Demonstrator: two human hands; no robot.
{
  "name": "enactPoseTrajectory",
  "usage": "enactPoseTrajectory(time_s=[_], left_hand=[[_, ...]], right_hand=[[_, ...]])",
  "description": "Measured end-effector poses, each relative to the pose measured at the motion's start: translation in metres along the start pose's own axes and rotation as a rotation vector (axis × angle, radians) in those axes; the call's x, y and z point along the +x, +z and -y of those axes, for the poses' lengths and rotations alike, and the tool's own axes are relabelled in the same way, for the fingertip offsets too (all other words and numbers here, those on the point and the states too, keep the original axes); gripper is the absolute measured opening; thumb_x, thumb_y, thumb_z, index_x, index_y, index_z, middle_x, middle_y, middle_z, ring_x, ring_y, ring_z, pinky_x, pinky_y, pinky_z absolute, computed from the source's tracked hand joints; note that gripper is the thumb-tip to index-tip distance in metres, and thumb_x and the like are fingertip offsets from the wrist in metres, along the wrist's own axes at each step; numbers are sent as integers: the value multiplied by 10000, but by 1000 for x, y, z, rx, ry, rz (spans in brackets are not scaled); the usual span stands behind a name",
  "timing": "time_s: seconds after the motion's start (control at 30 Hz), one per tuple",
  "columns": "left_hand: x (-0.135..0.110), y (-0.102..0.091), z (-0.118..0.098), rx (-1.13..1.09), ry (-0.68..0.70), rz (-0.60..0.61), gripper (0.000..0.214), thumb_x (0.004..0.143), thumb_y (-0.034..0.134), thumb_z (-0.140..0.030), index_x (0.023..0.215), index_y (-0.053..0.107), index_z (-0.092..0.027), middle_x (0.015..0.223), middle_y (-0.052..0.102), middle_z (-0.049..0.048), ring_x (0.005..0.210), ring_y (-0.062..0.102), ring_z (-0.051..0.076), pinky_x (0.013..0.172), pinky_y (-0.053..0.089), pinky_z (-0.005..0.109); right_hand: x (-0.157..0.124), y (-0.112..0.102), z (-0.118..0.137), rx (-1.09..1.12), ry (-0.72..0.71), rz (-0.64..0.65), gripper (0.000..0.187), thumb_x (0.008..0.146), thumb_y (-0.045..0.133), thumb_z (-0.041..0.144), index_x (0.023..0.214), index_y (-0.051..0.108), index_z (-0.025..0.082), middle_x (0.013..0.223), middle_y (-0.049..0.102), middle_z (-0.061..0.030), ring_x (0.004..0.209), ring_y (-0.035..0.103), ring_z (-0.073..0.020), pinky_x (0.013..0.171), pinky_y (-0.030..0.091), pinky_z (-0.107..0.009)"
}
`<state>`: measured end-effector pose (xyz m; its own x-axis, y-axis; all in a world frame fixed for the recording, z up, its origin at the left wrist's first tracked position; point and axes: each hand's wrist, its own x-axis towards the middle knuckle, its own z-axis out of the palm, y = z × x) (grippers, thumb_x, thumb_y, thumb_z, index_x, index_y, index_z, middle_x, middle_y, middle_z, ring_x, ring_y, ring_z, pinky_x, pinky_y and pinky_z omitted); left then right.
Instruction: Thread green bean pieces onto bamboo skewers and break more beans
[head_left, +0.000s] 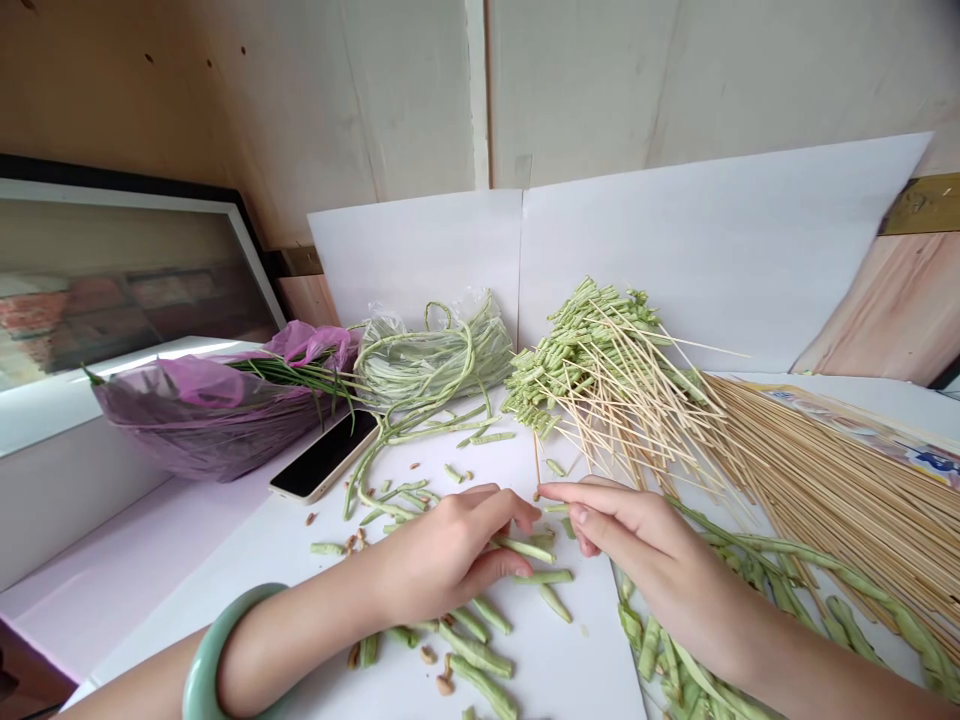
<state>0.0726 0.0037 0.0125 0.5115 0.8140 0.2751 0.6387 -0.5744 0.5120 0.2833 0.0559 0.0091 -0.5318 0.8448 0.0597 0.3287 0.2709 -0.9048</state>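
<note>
My left hand point(457, 550), with a pale green bangle point(234, 625) on its wrist, is curled over the white surface. Its fingers and thumb close around a cut piece of long bean point(527, 548). More cut pieces point(480, 655) lie below and beside it. Close by on the right, my right hand point(637, 530) pinches a short green bean piece point(556, 508) between thumb and fingers. Its index fingertip points toward the left hand, near the lower end of a thin stick point(537, 460). The inner fingers of both hands are partly hidden.
A pile of skewered bean pieces point(592, 340) stands behind, beside loose bamboo skewers point(840, 460). Whole long beans point(427, 375) lie in clear plastic near a phone point(326, 455) and a purple bag point(217, 410). Flat bean scraps point(675, 660) lie at lower right.
</note>
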Motion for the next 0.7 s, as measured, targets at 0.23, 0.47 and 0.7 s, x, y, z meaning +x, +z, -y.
enactPoseTrajectory(time_s=[0.23,0.47,0.7], left_hand=[[2,8,-1,-52,-7,-34,192,898,562,-192,795,401,-205,917,537,57,805,520,169,710,469,273],[0,18,2,-13,30,-144,302,914,528,-221,742,280,-232,805,422,1,671,432,139,572,391,216],[-1,20,2,53,73,-184,250,920,556,-257,764,364,-215,812,426,-4,674,450,131,580,422,208]], right_hand=[[-6,3,8,-60,-86,93,428,888,428,349,1174,683,159,1100,662,-111,1051,608,-251,912,507,-384],[-9,10,8,-94,-125,294,300,942,455,295,1121,685,222,1052,625,-59,990,606,-208,872,495,-332],[-7,13,5,-260,-234,240,303,923,446,101,1053,692,222,991,633,-35,924,612,-180,812,479,-296]])
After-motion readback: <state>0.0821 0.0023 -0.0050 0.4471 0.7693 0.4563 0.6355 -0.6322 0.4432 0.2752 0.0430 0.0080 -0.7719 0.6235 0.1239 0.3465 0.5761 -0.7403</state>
